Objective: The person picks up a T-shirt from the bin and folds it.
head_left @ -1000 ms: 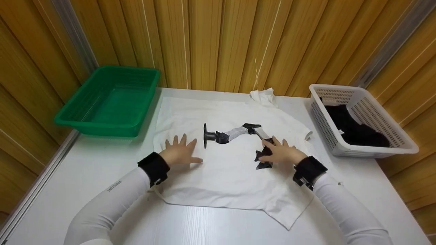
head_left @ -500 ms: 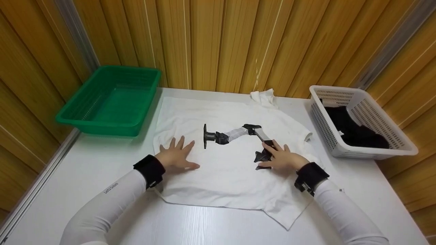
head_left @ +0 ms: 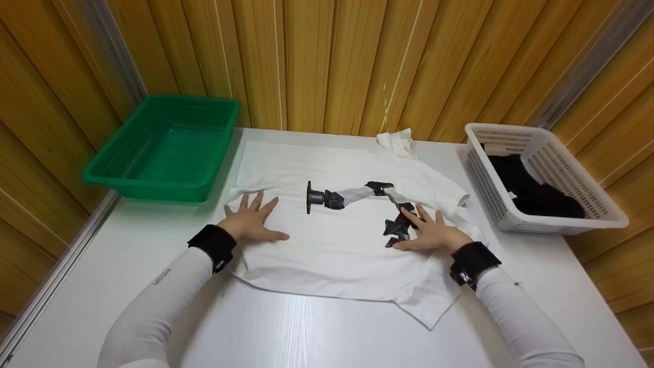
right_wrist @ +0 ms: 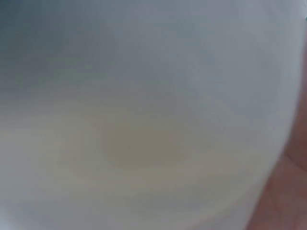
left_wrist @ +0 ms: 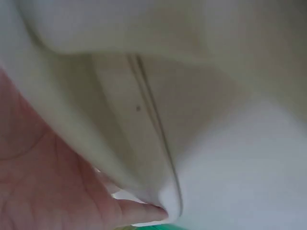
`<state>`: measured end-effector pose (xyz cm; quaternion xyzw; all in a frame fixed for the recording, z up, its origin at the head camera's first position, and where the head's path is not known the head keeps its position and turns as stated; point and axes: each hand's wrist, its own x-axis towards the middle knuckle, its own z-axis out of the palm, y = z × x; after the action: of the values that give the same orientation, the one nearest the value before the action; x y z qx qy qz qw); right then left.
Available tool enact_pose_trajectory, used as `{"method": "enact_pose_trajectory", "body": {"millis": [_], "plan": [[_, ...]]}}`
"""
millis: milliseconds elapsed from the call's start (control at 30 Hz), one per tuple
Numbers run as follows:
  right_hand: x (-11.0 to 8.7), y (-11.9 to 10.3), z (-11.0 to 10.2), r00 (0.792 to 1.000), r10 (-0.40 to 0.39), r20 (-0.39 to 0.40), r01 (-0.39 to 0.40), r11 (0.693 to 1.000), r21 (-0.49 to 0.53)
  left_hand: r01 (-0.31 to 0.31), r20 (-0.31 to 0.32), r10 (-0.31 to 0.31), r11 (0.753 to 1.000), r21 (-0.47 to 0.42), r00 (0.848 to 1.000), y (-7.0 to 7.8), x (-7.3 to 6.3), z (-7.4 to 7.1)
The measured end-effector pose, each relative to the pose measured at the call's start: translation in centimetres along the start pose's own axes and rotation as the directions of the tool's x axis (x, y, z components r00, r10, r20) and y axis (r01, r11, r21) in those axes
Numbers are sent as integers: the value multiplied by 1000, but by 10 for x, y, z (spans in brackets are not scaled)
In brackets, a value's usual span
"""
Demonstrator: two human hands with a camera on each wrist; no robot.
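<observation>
A white T-shirt (head_left: 332,255) with a black and grey print (head_left: 352,195) lies spread on the table. My left hand (head_left: 250,222) rests on its left part with fingers spread, and the cloth wrinkles beside it. My right hand (head_left: 429,232) lies on the right part, fingers spread, the fingertips over the lower end of the print. In the left wrist view the palm (left_wrist: 53,177) is beside a raised fold of white cloth (left_wrist: 134,120) with a seam. Blurred white cloth (right_wrist: 144,120) fills most of the right wrist view, with a strip of hand (right_wrist: 283,191) at the right.
A green basket (head_left: 153,183) stands at the back left. At the right is a white basket (head_left: 562,225) holding black cloth (head_left: 536,194). A crumpled bit of white cloth (head_left: 397,143) sits near the wooden wall (head_left: 306,66) behind the white table (head_left: 286,332).
My left hand has slid left and a little away from me, wrinkling the shirt beside it. My right hand has shifted slightly right. The shirt's near edge has moved away from me.
</observation>
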<state>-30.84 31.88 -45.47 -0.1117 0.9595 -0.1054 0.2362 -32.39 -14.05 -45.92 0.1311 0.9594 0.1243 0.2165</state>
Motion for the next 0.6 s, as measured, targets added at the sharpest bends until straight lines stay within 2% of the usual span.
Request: {"method": "enact_pose_trajectory", "body": {"millis": [267, 600], "plan": [[24, 18, -9, 997, 40, -58, -39, 999, 19, -18, -42, 18, 1000, 10, 999, -2, 32, -9], [44, 35, -16, 989, 57, -135, -55, 998, 14, -68, -113, 67, 998, -6, 991, -25, 53, -15]]}}
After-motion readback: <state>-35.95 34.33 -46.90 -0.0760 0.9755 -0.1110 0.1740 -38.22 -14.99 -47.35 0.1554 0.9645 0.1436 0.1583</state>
